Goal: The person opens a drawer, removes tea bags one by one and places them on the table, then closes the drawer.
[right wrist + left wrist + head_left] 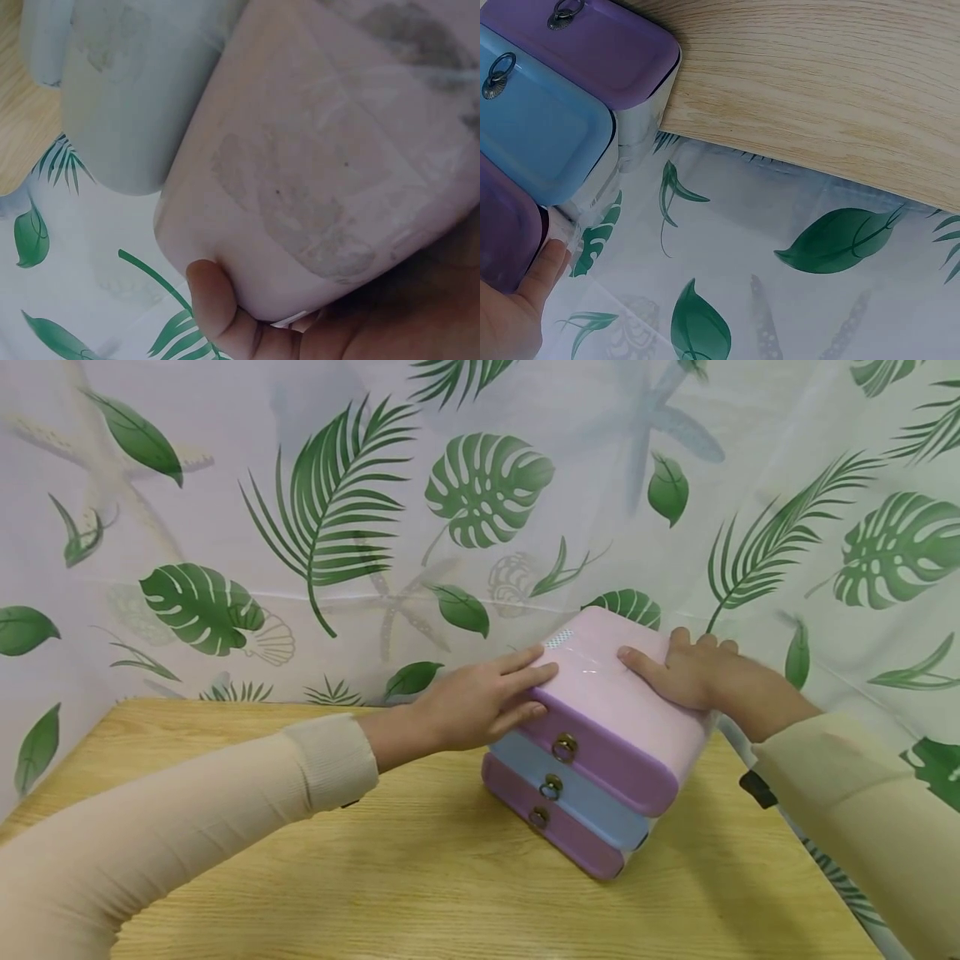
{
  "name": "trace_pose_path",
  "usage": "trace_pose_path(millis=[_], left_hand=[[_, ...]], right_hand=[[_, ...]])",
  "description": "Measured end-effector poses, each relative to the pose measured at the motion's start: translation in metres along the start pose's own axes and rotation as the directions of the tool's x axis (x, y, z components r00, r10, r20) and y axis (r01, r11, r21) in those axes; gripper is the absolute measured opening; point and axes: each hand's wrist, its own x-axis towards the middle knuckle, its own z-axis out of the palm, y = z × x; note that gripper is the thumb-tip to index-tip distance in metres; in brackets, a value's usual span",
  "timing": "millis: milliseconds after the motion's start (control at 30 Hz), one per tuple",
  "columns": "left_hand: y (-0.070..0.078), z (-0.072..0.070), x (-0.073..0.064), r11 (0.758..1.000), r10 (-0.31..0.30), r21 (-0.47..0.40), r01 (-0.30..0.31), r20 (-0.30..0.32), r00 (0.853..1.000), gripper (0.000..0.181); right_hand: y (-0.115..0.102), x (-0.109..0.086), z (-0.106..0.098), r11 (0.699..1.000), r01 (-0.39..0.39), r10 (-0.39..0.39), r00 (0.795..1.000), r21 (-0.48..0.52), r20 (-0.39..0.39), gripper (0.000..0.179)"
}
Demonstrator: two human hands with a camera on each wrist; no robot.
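A small three-drawer chest stands on the wooden table, turned so its front faces the lower left. It has a pale pink top, purple upper and lower drawers and a blue middle drawer, each with a bronze ring pull. All three drawers sit closed. My left hand holds the upper left edge, fingers along the side and top, thumb by the purple front. On the far right edge my right hand grips, its thumb on the top. Grey smudges and clear tape mark the pink surface beside the right fingers.
The wood-grain table extends left and in front of the chest. A white cloth printed with green leaves hangs behind it. Both forearms wear cream sleeves, and a dark strap shows near the right wrist.
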Motion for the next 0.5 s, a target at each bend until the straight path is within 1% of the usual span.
trace_pose_path(millis=[167,367,500], left_hand=[[0.0,-0.002,-0.002,1.0,0.015,-0.003,-0.015,-0.009,1.0,0.051],[-0.002,-0.003,-0.007,0.999,0.04,0.002,-0.04,-0.038,0.998,0.05],[-0.003,-0.005,-0.01,0.999,0.044,0.004,-0.044,-0.042,0.998,0.049]], right_hand=[[-0.003,-0.001,0.0,1.0,-0.001,0.001,1.0,-0.001,-0.004,0.113],[-0.007,-0.004,0.0,1.0,0.021,-0.021,1.0,-0.008,-0.011,0.112],[-0.011,-0.005,0.0,0.999,0.032,-0.033,0.999,-0.016,-0.018,0.111]])
